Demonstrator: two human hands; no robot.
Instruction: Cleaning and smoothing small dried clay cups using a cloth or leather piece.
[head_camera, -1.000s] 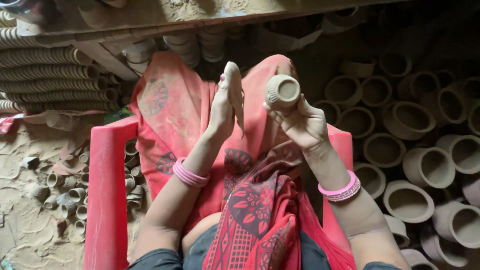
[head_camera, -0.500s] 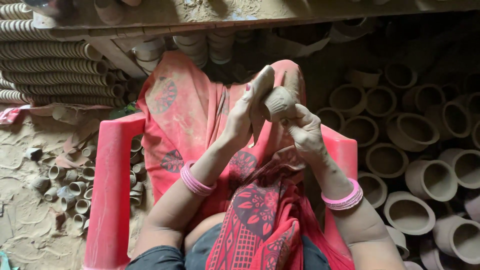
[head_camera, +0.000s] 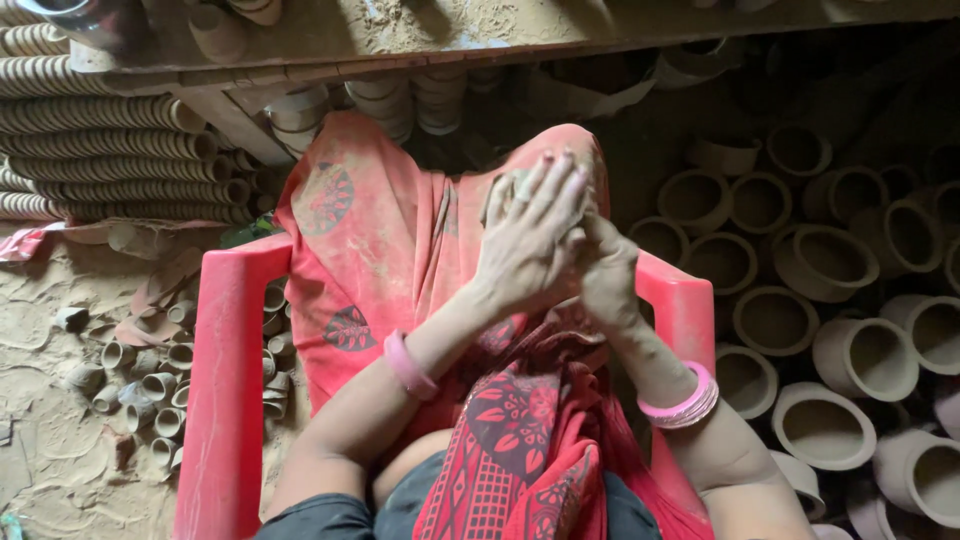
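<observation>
Grip: left hand lies flat, fingers straight and together, palm pressed over the right hand. Between them sits a small unfired tan clay cup; only a sliver of its rim shows at about 10 o'clock from the left hand's knuckles, the rest is hidden. Right hand cups it from below at 4 o'clock; whether its fingers wrap fully round the cup I cannot tell. Left is a flat press, not a pinch.

Axis: the left hand's fingers point toward 1 o'clock, and the cup's long axis cannot be read under the palm. Both hands touch the piece, left on top and nearer the camera.

Outward: pink bangles on the left wrist and right wrist. Under the hands, a red printed cloth drapes the lap, and the red plastic chair arms run on either side.

At 3 o'clock, rows of larger round clay pots stand mouth-up. At 9 o'clock, small clay cups lie scattered on the sandy floor. At 10 to 11 o'clock, long nested stacks of cups lie sideways under a dusty wooden bench.
</observation>
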